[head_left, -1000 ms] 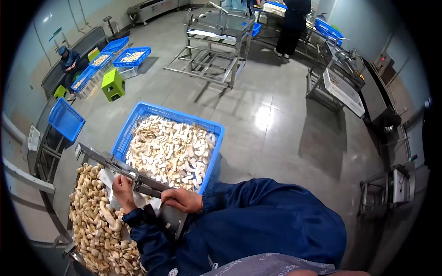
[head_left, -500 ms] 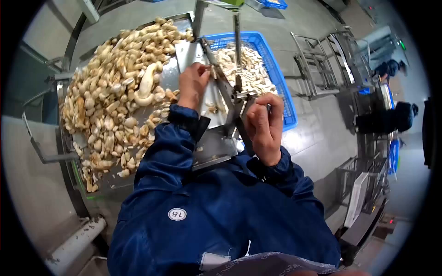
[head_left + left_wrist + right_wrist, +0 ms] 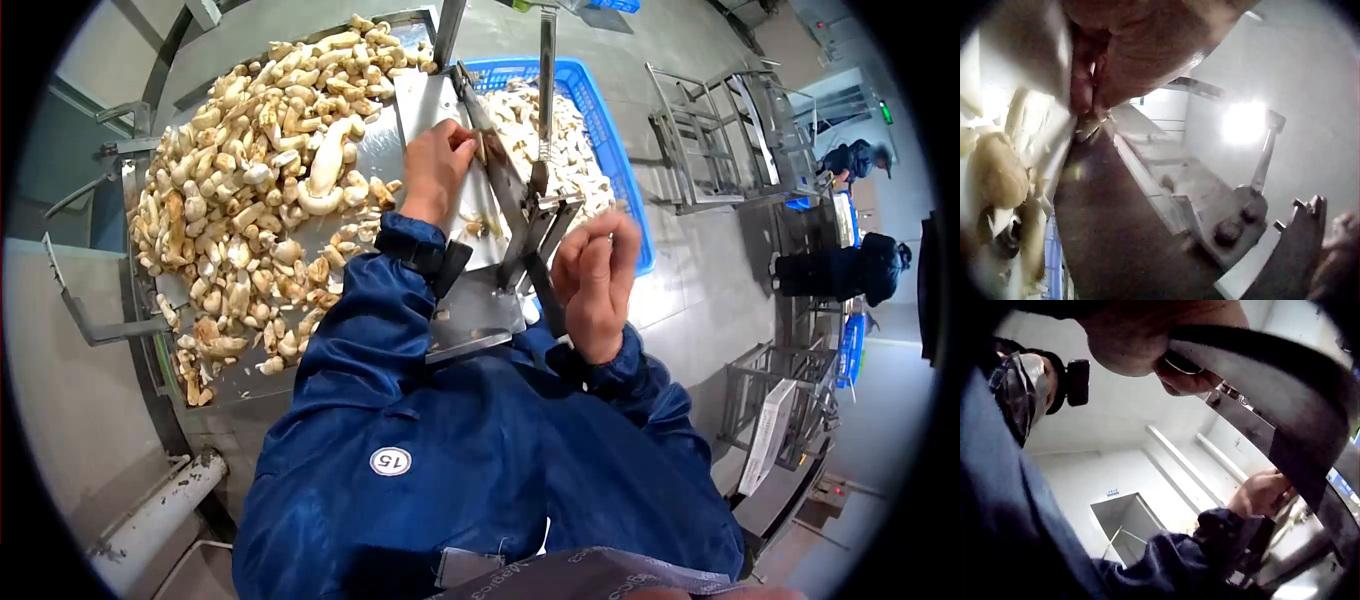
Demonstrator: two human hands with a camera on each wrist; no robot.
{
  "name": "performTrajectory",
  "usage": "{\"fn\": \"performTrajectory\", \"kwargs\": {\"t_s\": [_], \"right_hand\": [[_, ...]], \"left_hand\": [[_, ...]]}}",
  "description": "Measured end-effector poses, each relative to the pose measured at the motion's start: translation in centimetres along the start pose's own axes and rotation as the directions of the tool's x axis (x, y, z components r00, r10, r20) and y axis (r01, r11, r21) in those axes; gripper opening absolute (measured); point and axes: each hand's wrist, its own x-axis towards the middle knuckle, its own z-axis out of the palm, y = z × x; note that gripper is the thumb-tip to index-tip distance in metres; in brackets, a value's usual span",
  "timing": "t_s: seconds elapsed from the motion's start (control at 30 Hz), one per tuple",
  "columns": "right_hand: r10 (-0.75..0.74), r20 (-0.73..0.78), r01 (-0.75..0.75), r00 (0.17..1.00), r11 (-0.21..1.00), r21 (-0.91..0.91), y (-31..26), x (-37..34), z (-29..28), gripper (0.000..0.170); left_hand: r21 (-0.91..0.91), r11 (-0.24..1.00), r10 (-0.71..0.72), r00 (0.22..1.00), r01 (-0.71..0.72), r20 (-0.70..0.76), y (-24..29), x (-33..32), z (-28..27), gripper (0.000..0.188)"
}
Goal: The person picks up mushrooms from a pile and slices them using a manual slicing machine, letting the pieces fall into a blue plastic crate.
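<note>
A metal cutter with a long blade [image 3: 495, 170] stands on a pale board beside the mushroom pile [image 3: 240, 200]. Against the blade's left side, the left hand [image 3: 437, 170] has its fingertips bent; in the left wrist view this hand [image 3: 1154, 50] pinches a small pale mushroom piece [image 3: 1088, 129], mostly hidden by the fingers. The right hand [image 3: 597, 285] is curled at the end of the cutter's dark lever [image 3: 543, 295], and in the right wrist view its fingers wrap the lever [image 3: 1260, 375]. Small scraps [image 3: 480, 225] lie on the board near the blade.
Beyond the cutter is a blue basket [image 3: 615, 160] of sliced mushrooms. The tray edge [image 3: 290, 385] borders the whole mushrooms. Metal racks [image 3: 700, 140] stand on the floor at right, with two people farther off.
The head view has turned and now looks down more steeply. The right hand and the lever have come up from their lower position against the cutter; the left hand stays at the blade.
</note>
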Motion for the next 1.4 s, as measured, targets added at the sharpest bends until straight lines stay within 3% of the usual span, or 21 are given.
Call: {"fn": "performTrajectory", "kwargs": {"t_s": [0.07, 0.1, 0.2, 0.27, 0.33, 0.43, 0.5, 0.53, 0.63, 0.67, 0.73, 0.8, 0.87, 0.9, 0.93, 1.07, 1.17, 1.23, 1.27, 1.3, 1.4], "right_hand": [[-0.254, 0.037, 0.256, 0.967, 0.954, -0.154, 6.4, -2.9, -2.5, 0.01], [-0.311, 0.081, 0.322, 0.947, 0.917, -0.235, 8.9, -4.2, -3.6, 0.011], [-0.198, 0.096, 0.212, 0.975, 0.964, -0.162, 7.8, -4.2, -3.7, 0.01], [-0.019, 0.029, 0.02, 0.999, 0.999, -0.045, 1.4, -1.2, -0.7, 0.01], [0.079, 0.011, -0.079, 0.997, 0.994, 0.069, -1.8, 0.8, 0.4, 0.012], [-0.105, 0.008, 0.105, 0.994, 0.993, -0.055, 2.8, -1.4, -1.0, 0.016], [-0.304, 0.06, 0.31, 0.951, 0.937, -0.158, 8.7, -4.1, -3.2, 0.019], [-0.335, 0.04, 0.337, 0.941, 0.935, -0.11, 11.1, -5.2, -3.8, 0.016], [-0.31, 0.012, 0.307, 0.951, 0.933, -0.187, 11.4, -5.7, -3.9, 0.011], [-0.316, 0.019, 0.314, 0.948, 0.931, -0.185, 11.1, -5.4, -3.9, 0.009], [-0.319, 0.017, 0.312, 0.948, 0.913, -0.262, 11.0, -5.5, -4.2, 0.01], [-0.397, 0.046, 0.397, 0.916, 0.891, -0.217, 11.1, -5.0, -4.2, 0.013], [-0.374, 0.122, 0.394, 0.919, 0.884, -0.252, 10.6, -4.8, -4.8, 0.017], [-0.385, 0.121, 0.403, 0.915, 0.88, -0.252, 10.3, -4.7, -4.8, 0.017], [-0.395, 0.126, 0.414, 0.91, 0.875, -0.252, 9.9, -4.6, -4.8, 0.018], [-0.344, 0.173, 0.378, 0.923, 0.896, -0.235, 9.5, -4.4, -5.1, 0.02], [-0.346, 0.198, 0.388, 0.917, 0.887, -0.249, 9.6, -4.4, -5.3, 0.022], [-0.353, 0.185, 0.389, 0.917, 0.893, -0.228, 9.8, -4.3, -5.4, 0.019], [-0.376, 0.177, 0.41, 0.909, 0.885, -0.223, 10.0, -4.1, -5.3, 0.018], [-0.335, 0.189, 0.372, 0.923, 0.902, -0.221, 10.3, -4.2, -5.4, 0.016], [-0.43, 0.174, 0.463, 0.886, 0.848, -0.258, 10.3, -4.1, -5.2, 0.018]], "left_hand": [[-0.023, 0.999, 0.046, 0.999, -0.046, 0.005, 0.1, 0.0, -0.1, 0.014], [-0.032, 0.998, 0.053, 0.999, -0.053, -0.002, 0.4, -0.2, -0.3, 0.014], [-0.009, 0.996, 0.085, 0.996, -0.085, 0.022, 0.3, 0.3, -0.3, 0.016], [-0.069, 0.996, 0.054, 0.997, -0.051, 0.055, -1.3, 0.2, 0.6, 0.017], [0.042, 0.994, 0.102, 0.995, -0.102, -0.007, -0.2, -0.2, 0.6, 0.014], [-0.143, 0.989, 0.044, 0.998, -0.037, 0.046, -1.9, 0.1, 1.2, 0.013], [-0.141, 0.99, 0.022, 0.998, -0.014, 0.059, -0.7, 0.0, 0.7, 0.013], [-0.14, 0.99, 0.0, 0.996, 0.013, 0.089, 0.2, -0.3, 0.2, 0.013], [-0.25, 0.967, 0.076, 0.99, -0.043, 0.123, 0.4, -0.3, -0.2, 0.019], [-0.2, 0.976, 0.098, 0.992, -0.08, 0.082, 1.0, -0.6, -0.4, 0.025], [-0.097, 0.995, 0.029, 0.989, -0.015, 0.147, 1.2, -0.1, -0.5, 0.031], [-0.192, 0.974, -0.076, 0.973, 0.12, 0.219, 0.4, 0.5, 0.0, 0.036], [-0.319, 0.928, -0.108, 0.958, 0.193, 0.265, -1.1, 1.4, 0.2, 0.035], [-0.363, 0.925, -0.055, 0.984, 0.114, 0.168, -0.3, 0.9, 0.3, 0.032], [-0.323, 0.944, -0.021, 0.989, 0.069, 0.149, 0.4, 0.6, -0.1, 0.03], [-0.452, 0.888, 0.168, 0.974, -0.083, 0.15, 4.0, -0.1, -1.3, 0.029], [-0.293, 0.954, 0.106, 0.988, -0.07, 0.109, 4.4, 0.2, -5.0, 0.033], [0.109, 0.994, 0.001, 0.994, -0.013, 0.109, 4.3, -0.4, -8.5, 0.026], [0.344, 0.939, -0.07, 0.992, 0.029, 0.107, 4.2, -0.7, -10.6, 0.024], [0.456, 0.884, 0.063, 0.994, -0.098, 0.09, 2.1, -0.8, -12.3, 0.024], [0.645, 0.757, 0.045, 0.993, -0.102, 0.105, 0.8, -2.5, -14.9, 0.022]]}}
